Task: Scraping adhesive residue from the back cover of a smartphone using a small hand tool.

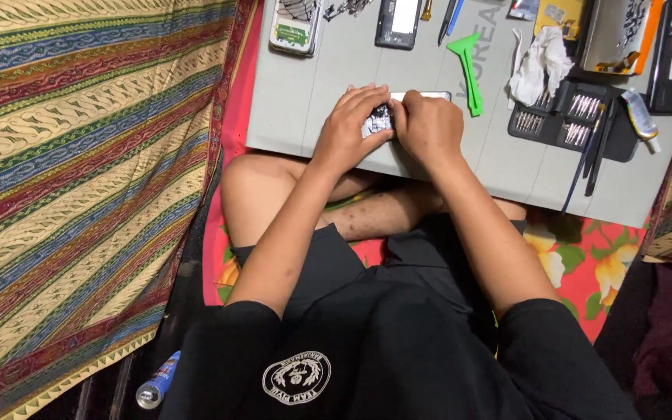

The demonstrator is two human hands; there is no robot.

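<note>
An opened phone (pixel 421 96) with its insides showing lies on a grey work mat (pixel 297 101) in front of me. My left hand (pixel 351 124) grips its near end, fingers curled over the exposed parts. My right hand (pixel 428 128) rests on the phone beside the left one, fingers closed on it. Most of the phone is hidden under both hands.
A green plastic pry tool (pixel 468 66) lies right of the phone. A black tray of screwdriver bits (pixel 565 117), a white cloth (pixel 542 62), other opened phones (pixel 398 22) and tools sit along the mat's far edge. Striped fabric (pixel 79 171) lies left, a small can (pixel 157 383) near my knee.
</note>
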